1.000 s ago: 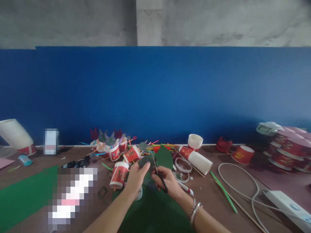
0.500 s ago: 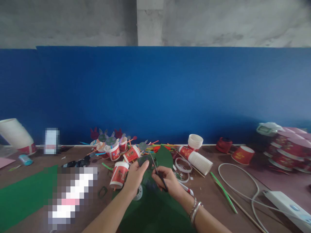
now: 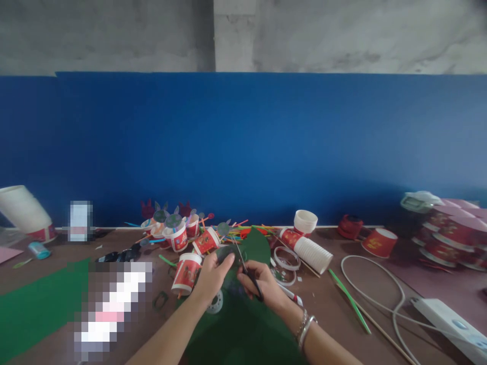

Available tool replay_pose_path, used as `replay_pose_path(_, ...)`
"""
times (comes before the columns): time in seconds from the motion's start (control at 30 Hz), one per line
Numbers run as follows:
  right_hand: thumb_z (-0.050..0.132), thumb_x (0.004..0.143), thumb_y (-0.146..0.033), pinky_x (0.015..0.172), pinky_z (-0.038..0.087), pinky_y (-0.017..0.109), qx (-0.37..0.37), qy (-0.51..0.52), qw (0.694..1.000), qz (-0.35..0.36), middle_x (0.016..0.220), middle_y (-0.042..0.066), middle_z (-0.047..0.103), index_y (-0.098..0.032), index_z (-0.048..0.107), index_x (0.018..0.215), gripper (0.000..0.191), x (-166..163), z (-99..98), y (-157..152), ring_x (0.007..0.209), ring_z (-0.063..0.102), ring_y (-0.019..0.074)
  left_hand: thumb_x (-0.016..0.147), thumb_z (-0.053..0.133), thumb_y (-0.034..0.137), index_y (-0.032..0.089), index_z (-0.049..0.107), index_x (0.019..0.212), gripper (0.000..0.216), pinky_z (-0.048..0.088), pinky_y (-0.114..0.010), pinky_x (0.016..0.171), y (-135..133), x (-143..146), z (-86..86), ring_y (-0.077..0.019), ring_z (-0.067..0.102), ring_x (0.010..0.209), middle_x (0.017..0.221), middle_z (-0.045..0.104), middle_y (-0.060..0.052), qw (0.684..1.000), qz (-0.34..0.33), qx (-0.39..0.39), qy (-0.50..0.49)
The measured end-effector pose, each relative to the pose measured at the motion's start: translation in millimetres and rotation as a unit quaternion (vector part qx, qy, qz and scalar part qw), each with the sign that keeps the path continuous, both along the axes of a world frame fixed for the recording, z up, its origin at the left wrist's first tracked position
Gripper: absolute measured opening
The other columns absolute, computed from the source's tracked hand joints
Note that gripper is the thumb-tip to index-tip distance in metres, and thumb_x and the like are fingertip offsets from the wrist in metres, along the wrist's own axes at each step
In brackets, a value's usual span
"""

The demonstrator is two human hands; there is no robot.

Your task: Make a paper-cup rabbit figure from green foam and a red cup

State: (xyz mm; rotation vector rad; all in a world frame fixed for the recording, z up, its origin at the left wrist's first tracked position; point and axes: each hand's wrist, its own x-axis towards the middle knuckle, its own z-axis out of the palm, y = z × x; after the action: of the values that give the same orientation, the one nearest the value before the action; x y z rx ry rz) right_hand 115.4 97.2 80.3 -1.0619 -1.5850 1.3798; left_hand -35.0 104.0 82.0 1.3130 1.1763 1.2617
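Note:
My left hand (image 3: 214, 275) is closed on a small dark green piece of paper (image 3: 225, 250), thumb on top. In my right hand (image 3: 262, 284) is a pair of scissors (image 3: 249, 276), fingers wrapped round the dark handles. The blades point up and left, against the right side of the held paper. Just beyond lies a curved green sheet (image 3: 257, 248). Under my forearms spreads a larger dark green sheet (image 3: 243, 334). Beside my left wrist is a white disc with holes (image 3: 216, 302), partly covered. A red printed paper cup (image 3: 186, 274) stands left of my left hand.
Cups with animal-shaped cutouts (image 3: 173, 221) stand at the back left. Right of my hands lie a stack of cups (image 3: 310, 254) and coiled tubing (image 3: 287, 263). A white cable (image 3: 399, 289) and power strip (image 3: 449, 324) are at the right. Green paper (image 3: 41, 304) lies left.
Hardly anything differs. The scissors and the paper between my hands have shifted very slightly; both hands keep their hold.

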Motion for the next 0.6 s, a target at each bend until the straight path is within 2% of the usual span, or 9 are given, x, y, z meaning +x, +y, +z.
replay_pose_path(0.3,0.059,0.072,-0.035,0.035,0.027,0.016,0.013,-0.016,1.000,0.014,0.043,-0.008,0.041,-0.016,0.051,0.064,0.021,3,-0.7,1,0.035,0.034,0.0041,0.077,0.057,0.040,0.013,0.068,0.085,0.030,0.045,-0.030,0.075,0,-6,9.5,-0.0217,0.061,0.081,0.083,0.070,-0.007,0.999,-0.041,0.010,0.003)
replay_pose_path(0.6,0.064,0.070,-0.037,0.035,0.032,0.016,-0.017,-0.012,0.998,0.057,0.048,-0.007,0.047,-0.016,0.056,0.074,0.023,10,-6.6,8,0.037,0.041,0.0051,0.073,0.060,0.040,0.016,0.067,0.076,0.025,0.042,-0.028,0.061,-2,-14,23.3,-0.0198,0.058,0.065,0.069,0.067,-0.003,0.994,-0.103,-0.030,0.027)
